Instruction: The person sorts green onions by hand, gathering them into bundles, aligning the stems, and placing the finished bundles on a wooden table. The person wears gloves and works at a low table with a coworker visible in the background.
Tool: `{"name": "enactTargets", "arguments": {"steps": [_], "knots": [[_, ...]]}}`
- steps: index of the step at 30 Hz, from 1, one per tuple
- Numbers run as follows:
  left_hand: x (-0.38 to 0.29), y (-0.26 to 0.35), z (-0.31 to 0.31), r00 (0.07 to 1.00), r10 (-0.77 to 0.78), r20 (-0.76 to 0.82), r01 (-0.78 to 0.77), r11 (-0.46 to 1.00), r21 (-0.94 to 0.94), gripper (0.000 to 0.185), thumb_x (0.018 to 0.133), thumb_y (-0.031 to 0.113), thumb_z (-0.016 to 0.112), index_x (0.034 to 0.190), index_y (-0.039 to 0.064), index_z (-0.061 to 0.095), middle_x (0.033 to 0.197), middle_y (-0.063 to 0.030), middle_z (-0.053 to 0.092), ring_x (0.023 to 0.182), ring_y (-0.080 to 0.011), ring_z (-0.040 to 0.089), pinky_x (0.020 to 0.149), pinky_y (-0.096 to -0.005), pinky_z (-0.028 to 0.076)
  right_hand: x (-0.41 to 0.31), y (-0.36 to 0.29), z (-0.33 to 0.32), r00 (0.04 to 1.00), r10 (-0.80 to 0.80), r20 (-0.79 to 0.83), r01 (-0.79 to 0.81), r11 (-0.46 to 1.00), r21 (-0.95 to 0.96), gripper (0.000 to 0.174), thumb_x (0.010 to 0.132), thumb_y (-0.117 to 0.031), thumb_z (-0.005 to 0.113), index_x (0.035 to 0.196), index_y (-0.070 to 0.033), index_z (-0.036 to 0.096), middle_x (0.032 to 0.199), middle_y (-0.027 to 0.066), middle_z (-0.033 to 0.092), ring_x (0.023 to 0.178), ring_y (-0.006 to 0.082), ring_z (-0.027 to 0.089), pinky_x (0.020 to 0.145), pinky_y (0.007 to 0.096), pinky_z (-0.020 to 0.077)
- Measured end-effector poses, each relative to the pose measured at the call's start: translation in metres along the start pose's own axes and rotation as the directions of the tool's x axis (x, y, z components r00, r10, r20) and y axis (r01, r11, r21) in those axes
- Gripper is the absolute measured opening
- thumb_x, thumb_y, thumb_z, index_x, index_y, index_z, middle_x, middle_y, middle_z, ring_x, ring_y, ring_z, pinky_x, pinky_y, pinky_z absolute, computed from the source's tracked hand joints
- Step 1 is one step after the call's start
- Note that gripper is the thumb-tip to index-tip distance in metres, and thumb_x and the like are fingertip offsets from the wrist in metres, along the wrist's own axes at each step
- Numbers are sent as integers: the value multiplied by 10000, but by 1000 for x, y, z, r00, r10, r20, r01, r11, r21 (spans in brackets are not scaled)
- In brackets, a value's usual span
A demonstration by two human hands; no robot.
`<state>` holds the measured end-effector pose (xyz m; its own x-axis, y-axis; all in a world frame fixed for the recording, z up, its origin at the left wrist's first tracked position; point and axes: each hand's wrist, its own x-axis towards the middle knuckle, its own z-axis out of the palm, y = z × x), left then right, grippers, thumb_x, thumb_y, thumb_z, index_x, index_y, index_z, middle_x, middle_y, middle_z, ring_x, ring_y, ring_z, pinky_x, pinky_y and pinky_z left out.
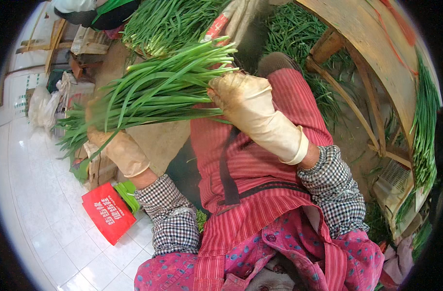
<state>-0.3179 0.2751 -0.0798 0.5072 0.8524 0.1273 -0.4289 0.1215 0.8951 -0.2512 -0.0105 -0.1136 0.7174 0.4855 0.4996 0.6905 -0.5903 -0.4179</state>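
Observation:
A long loose bundle of Chinese chives [159, 87] lies across both my hands above my lap, its pale cut stalk ends to the right and its green leaf tips to the left. My right hand [248, 100], in a soiled cream rubber glove, grips the bundle near the stalk ends. Around the leafy end is my left hand [116, 147], gloved alike; leaves and blur partly hide its fingers. Behind the held bundle rests a large pile of chives [170, 22]. A red striped apron [250, 156] covers my lap.
To the right stands a wooden table [381, 54] with chives [425, 127] along its edge. Cut greens [294, 29] litter the floor beneath. On the left, white tiles [43, 189] carry a red bag [108, 214] and plastic bags [45, 105]. Another person [97, 12] is partly visible at top left.

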Motion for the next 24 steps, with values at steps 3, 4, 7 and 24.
{"name": "enactTargets", "arguments": {"steps": [3,4,7,24], "knots": [[-7,5,10,989,-137,55,144,979,-141,284,905,262,548,1053,37,640,1102,-122,635,1086,-294,576,984,-500,437,-13,4,13,994,-25,-105,23,1000,-20,97,782,-185,619,720,-147,554,618,52,522,564,237,578,463,367,444],[-11,5,12,997,-78,23,79,994,-74,288,909,270,541,1052,40,640,1100,-121,637,1086,-291,576,986,-491,437,-17,7,14,996,-38,-84,26,989,-145,91,790,-182,610,730,-147,551,623,46,514,556,228,568,458,367,439],[-15,13,12,998,-46,45,47,999,-19,291,928,283,507,1045,53,641,1088,-114,648,1073,-277,586,979,-446,450,-24,31,8,989,-59,-136,9,939,-345,54,808,-170,559,767,-154,528,649,21,479,542,184,532,441,358,422],[-46,9,-3,919,329,217,-360,925,119,454,915,239,573,1319,97,422,1302,-100,480,1162,-219,510,1049,-408,411,29,8,-39,791,290,540,-563,689,455,167,786,-167,732,905,-50,719,757,78,686,685,111,636,636,271,497]]}}
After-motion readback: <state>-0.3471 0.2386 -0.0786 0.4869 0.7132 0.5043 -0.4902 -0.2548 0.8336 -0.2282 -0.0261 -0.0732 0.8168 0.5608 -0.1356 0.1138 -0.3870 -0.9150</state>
